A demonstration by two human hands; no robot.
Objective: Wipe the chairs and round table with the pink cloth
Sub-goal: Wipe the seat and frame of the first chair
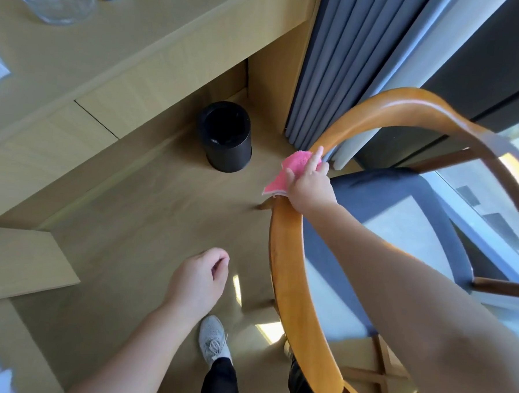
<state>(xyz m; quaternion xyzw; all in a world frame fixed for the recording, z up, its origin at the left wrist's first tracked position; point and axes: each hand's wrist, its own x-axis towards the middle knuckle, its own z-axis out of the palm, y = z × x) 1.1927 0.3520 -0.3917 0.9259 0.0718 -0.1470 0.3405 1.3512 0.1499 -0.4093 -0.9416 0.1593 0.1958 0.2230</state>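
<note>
**Pink cloth (279, 174) wrapped on the chair rail (282, 257)**

Soft and light, it looks easy to bunch, so my right hand (308, 187) pinches it over the stiff, glossy rail at centre frame. My left hand (198, 280) hangs loosely curled, empty, lower centre.

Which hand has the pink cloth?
The right hand, holding the pink cloth against the chair's curved wooden rail. The left hand hangs loosely curled, holding nothing.
</note>
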